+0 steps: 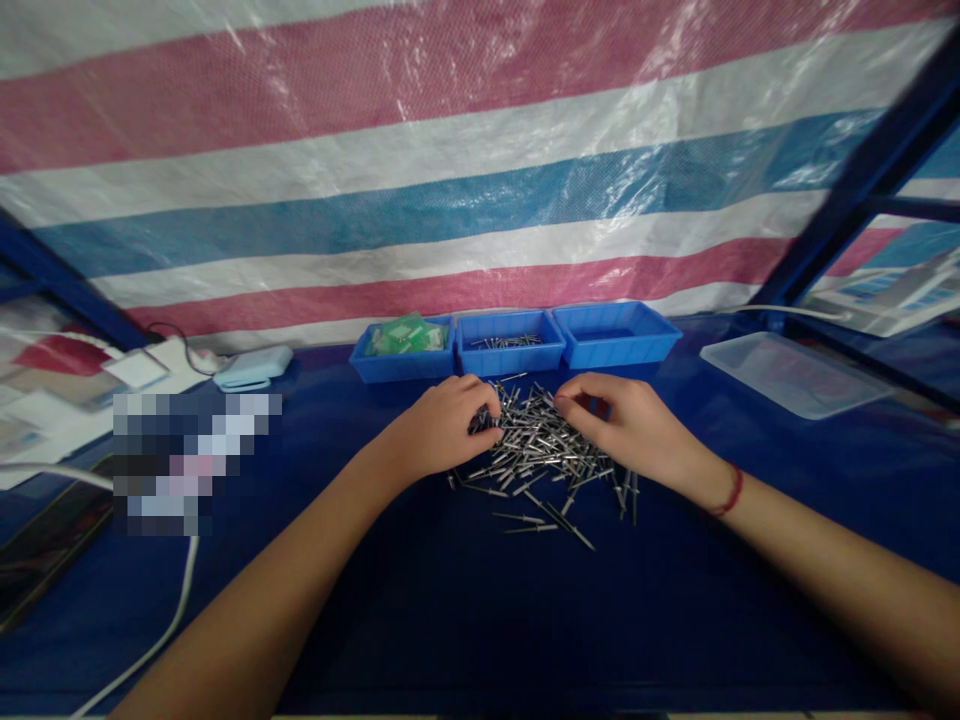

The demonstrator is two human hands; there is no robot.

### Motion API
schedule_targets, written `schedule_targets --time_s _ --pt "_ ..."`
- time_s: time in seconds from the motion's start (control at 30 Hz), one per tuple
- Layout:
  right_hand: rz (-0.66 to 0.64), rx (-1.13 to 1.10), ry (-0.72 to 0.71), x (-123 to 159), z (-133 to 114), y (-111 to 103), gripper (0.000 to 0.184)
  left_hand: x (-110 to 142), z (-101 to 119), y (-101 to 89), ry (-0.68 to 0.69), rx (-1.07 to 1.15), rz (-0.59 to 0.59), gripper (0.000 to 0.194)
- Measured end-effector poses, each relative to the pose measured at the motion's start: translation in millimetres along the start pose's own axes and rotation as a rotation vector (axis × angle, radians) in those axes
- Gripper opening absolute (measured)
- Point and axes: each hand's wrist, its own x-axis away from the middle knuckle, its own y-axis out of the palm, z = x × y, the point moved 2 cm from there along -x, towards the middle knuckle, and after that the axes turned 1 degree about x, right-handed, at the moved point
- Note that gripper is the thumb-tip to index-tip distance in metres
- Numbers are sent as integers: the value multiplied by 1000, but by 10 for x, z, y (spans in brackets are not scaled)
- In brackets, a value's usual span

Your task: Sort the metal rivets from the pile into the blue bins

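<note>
A loose pile of silvery blind rivets (544,440) lies on the dark blue table. At its left side my left hand (454,425) is cupped, with several rivets showing between the curled fingers and the thumb. My right hand (626,415) is at the pile's right edge, thumb and index finger brought together in a pinch; whatever is between the tips is too small to make out. Behind the pile, the middle blue bin (510,358) contains some rivets. The left blue bin (401,368) has green-and-clear plastic packets (409,335) in it.
Beside the middle bin stands the right blue bin (619,345). A translucent plastic lid (799,375) lies at the right. On the left are a light blue case (253,368), a white cable (176,610) and a dark phone-like slab (52,545). Striped sheeting (450,200) hangs behind.
</note>
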Motion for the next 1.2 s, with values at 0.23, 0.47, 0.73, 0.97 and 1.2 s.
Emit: schedule_targets --time_s 0.23,0.47,0.73,0.97,1.2 --pt "-13 -37 -68 23 -58 10 13 -27 125 -42 -129 417 170 18" --pt "-2 -301 -72 65 -229 -2 17 -63 319 22 -179 725 339 15" --pt "143 -410 23 65 -242 -55 15 -51 420 104 -230 812 267 12" --pt "164 -468 -3 95 -235 -49 14 -58 492 102 -271 908 182 20" --pt "203 -447 -29 96 -256 -53 11 -60 507 149 -284 932 164 20"
